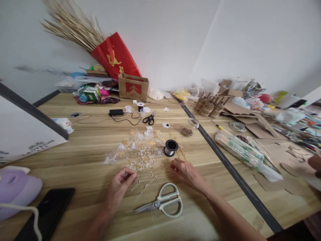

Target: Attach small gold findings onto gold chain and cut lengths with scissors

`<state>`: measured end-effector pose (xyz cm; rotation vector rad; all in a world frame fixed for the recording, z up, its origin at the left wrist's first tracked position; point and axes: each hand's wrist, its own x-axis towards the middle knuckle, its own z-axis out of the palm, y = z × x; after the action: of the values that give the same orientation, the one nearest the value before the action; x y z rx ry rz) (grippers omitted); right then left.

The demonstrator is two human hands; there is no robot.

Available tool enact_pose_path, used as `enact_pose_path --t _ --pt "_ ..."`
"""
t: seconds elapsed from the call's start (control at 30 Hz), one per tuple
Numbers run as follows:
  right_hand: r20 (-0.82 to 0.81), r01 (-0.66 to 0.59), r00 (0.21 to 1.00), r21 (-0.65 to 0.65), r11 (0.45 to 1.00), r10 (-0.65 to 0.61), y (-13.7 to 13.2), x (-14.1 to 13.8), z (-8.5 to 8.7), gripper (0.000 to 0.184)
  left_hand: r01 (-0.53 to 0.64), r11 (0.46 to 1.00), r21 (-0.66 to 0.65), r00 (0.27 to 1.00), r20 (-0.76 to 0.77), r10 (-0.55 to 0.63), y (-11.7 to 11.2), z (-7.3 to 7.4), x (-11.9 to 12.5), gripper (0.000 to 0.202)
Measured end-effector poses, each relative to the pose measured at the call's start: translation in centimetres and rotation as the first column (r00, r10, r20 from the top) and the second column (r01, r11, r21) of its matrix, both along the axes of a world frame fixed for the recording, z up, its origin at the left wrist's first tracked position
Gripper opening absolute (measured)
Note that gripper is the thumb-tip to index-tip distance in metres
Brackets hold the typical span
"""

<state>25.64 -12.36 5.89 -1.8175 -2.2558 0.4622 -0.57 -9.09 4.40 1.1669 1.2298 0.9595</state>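
My left hand [122,183] is closed in a pinch just left of the beaded strands [146,184]; whatever lies between its fingertips is too small to make out. Across the strands, my right hand [187,172] has its fingers curled together, their tips partly hidden. It rests just below a black spool of fine wire [171,148] and a gold chain [182,152]. Clear and gold beads [144,159] lie loose in a pile beyond both hands. White-handled scissors [163,202] lie on the table, blades pointing left, nearer to me than the strands.
Small plastic bags [112,158] sit around the beads. Black-handled scissors [149,118] and a dish of brown beads [187,131] lie farther back. A black phone [47,214] is at left. Bundled sticks [240,149] occupy the right, with another person's hand [315,164] at the edge.
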Motion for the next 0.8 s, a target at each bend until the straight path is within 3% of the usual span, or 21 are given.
enact_pose_path --t 0.4,0.6,0.8 --pt "0.235 0.020 0.972 0.029 0.999 -0.027 -0.1 -1.9 -1.1 0.010 0.120 0.992 0.028 0.989 -0.086 -0.117 -0.3 -0.8 0.2 0.022" --pt "0.166 0.003 0.986 -0.001 1.000 -0.003 -0.2 -1.3 -1.2 0.009 0.177 0.982 0.072 0.980 -0.109 -0.169 -0.3 -1.4 0.0 0.020" --pt "0.025 -0.089 0.996 -0.040 0.995 0.090 -0.7 -1.9 0.4 0.010 0.259 0.928 0.266 0.958 -0.195 -0.212 -1.1 -1.2 0.5 0.015"
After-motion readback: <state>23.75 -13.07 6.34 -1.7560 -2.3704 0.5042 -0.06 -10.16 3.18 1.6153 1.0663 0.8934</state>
